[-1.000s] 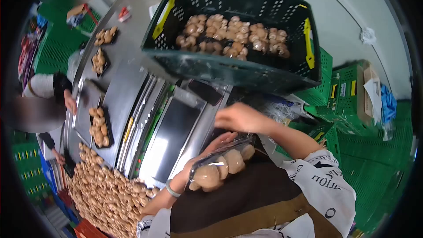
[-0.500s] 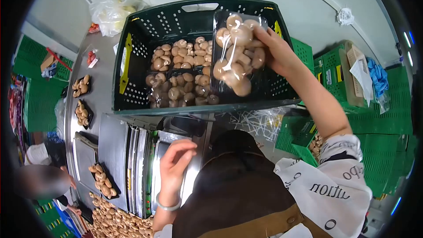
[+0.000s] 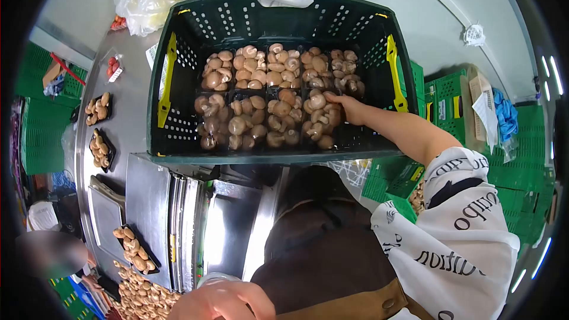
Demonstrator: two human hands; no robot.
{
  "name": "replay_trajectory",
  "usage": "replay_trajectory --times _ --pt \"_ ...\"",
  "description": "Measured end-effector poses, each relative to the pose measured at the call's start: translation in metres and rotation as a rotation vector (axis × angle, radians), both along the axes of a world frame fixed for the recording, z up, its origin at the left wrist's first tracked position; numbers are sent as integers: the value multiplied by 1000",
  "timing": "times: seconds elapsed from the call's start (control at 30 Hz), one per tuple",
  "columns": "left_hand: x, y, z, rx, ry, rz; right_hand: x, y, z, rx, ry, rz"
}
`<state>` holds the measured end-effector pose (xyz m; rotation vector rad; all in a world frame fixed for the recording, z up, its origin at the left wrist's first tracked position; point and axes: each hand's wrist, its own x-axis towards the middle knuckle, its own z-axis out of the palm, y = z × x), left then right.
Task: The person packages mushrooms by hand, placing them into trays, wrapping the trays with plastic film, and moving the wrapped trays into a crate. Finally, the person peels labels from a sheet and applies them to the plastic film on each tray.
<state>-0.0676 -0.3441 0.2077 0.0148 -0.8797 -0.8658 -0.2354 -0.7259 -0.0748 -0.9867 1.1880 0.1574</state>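
Note:
My right hand [image 3: 351, 109] reaches into a dark green crate [image 3: 237, 159], gripping the right edge of a film-wrapped tray of mushrooms [image 3: 320, 120]. This tray sits low in the crate at the right end of the near row; the thumb is near its upper corner, and the other fingers are mostly hidden. More wrapped trays of mushrooms [image 3: 250, 66] lie beside and behind it in two rows. At the bottom edge, my left hand [image 3: 228, 301] is empty, with loosely bent fingers partly cut off by the frame.
A metal wrapping machine [image 3: 148, 213] stands in front of the crate. Unwrapped mushroom trays [image 3: 137, 250] and loose mushrooms [image 3: 142, 293] are at the left. Another person's hand [image 3: 92, 281] shows at lower left. Green crates [image 3: 444, 101] stand at right, below a blue glove-like bundle [image 3: 504, 112].
My right hand has lowered the wrapped mushroom tray from above the crate into the near row. My left hand has dropped toward the bottom edge. The view has shifted slightly.

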Motion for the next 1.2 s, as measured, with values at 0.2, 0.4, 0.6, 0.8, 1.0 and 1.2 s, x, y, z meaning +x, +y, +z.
replay_trajectory --times 0.2,0.4,0.6,0.8,1.0,1.2 --pt "-6 20 5 -123 -26 44 -2 -14 10 -165 416 420" --pt "14 113 -11 -88 -314 190 40 -7 66 -1206 423 1009" --pt "26 232 -68 1135 -278 1570 33 45 33 -772 -238 1497" --pt "108 346 -174 1957 -670 2058 86 40 72 -1040 43 1758" --pt "128 341 -220 1947 -647 1942 195 214 213 -1243 -571 636" --pt "120 316 -209 1773 -943 1653 254 384 155 -1229 -1081 1430"
